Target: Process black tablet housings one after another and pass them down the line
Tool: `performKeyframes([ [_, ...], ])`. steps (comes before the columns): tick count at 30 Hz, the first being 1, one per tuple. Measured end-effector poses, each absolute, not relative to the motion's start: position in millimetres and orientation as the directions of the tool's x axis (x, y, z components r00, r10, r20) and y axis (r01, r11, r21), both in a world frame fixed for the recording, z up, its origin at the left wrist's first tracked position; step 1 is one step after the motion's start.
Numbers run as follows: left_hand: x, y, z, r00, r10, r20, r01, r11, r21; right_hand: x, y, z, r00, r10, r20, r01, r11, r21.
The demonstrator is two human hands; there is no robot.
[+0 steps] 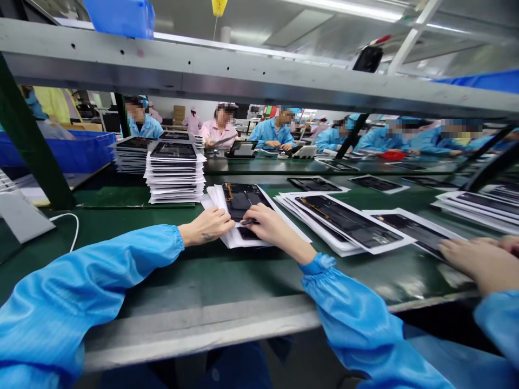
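The fingers (223,219) of the left hand (206,227) lay open and flat, and their tips touched the edge of a black panel (241,200) and the white sheets (217,202) under it. The fingers (263,216) of the right hand (275,229) were bent and almost closed, and they seemed to pinch a small dark tool (247,221) against the panel. I could not tell the exact kind of this tool, because it was small and partly hidden. The panel lay between both hands on the green surface (203,275), and its dark face had a thin orange line.

Just to the right, fanned piles of similar panels (344,224) lay on white sheets, and farther ahead a tall stack (174,173) of panels and sheets stood on the surface. At the right edge, another person's hand (478,262) rested near these piles. The person's sleeves (101,270) were shiny blue cloth with gathered cuffs. A white cable (73,227) curved on the surface at the left. A gray metal shelf (162,70) crossed the view in front of the far row, and a blue bin (57,151) stood at the left. Beyond it, co-workers (275,129) in blue and pink coats sat along another line.
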State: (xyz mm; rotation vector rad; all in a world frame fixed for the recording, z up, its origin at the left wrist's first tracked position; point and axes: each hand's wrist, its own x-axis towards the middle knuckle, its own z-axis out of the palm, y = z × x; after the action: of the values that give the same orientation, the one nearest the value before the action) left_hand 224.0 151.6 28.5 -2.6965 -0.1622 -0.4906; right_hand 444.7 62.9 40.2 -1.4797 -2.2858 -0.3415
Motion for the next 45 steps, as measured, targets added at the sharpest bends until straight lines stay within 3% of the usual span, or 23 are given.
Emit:
performKeyframes([
  [5,227.0,155.5,41.0,0.915,0.102,0.39,0.169,-0.975,-0.142,439.8,59.9,44.0,-0.39,0.799,0.458,0.893,0.449,-0.022],
  [10,221.2,171.5,52.6,0.838,0.332,0.434,0.249,-0.939,0.238,436.0,56.6,44.5,-0.32,0.747,0.583,0.902,0.428,-0.053],
  [13,224.7,187.2,55.0,0.783,0.509,0.358,0.285,-0.805,0.52,435.5,55.0,45.5,-0.254,0.697,0.67,0.906,0.415,-0.088],
  [16,244.5,195.7,59.9,0.769,0.594,0.235,0.248,-0.617,0.747,427.9,56.4,44.7,-0.237,0.659,0.714,0.892,0.439,-0.108],
  [21,261.0,173.8,77.3,0.665,0.725,0.18,0.156,-0.37,0.916,402.4,40.6,42.3,-0.234,0.607,0.759,0.863,0.489,-0.125],
  [26,160.9,118.6,85.8,0.572,0.796,0.197,0.058,-0.279,0.959,390.8,-42.5,41.8,-0.055,0.502,0.863,0.846,0.482,-0.227],
  [29,86.9,80.7,73.7,0.474,0.88,0.03,0.168,-0.124,0.978,376.4,-89.2,36.7,0.046,0.539,0.841,0.811,0.472,-0.346],
  [32,45.4,50.4,52.2,0.349,0.931,-0.111,0.244,0.024,0.969,342.9,-103.8,28.4,0.032,0.61,0.791,0.589,0.628,-0.509],
  [35,23.8,39.0,31.5,0.347,0.924,-0.162,0.354,0.032,0.935,296.1,-96.3,19.1,-0.087,0.631,0.771,0.429,0.722,-0.543],
  [38,0.2,38.2,21.5,0.442,0.887,-0.131,0.583,-0.174,0.794,254.2,-88.2,7.9,-0.224,0.691,0.687,0.464,0.695,-0.548],
  [40,-14.1,34.1,20.4,0.49,0.87,0.051,0.703,-0.429,0.567,236.6,-87.0,-0.6,-0.291,0.7,0.652,0.507,0.691,-0.516],
  [42,-21.9,24.6,19.0,0.568,0.784,0.249,0.703,-0.62,0.347,228.2,-88.5,-8.5,-0.339,0.688,0.642,0.533,0.702,-0.472],
  [45,-21.1,5.1,10.6,0.699,0.612,0.369,0.531,-0.791,0.305,226.8,-92.2,-16.5,-0.379,0.7,0.606,0.556,0.695,-0.455],
])
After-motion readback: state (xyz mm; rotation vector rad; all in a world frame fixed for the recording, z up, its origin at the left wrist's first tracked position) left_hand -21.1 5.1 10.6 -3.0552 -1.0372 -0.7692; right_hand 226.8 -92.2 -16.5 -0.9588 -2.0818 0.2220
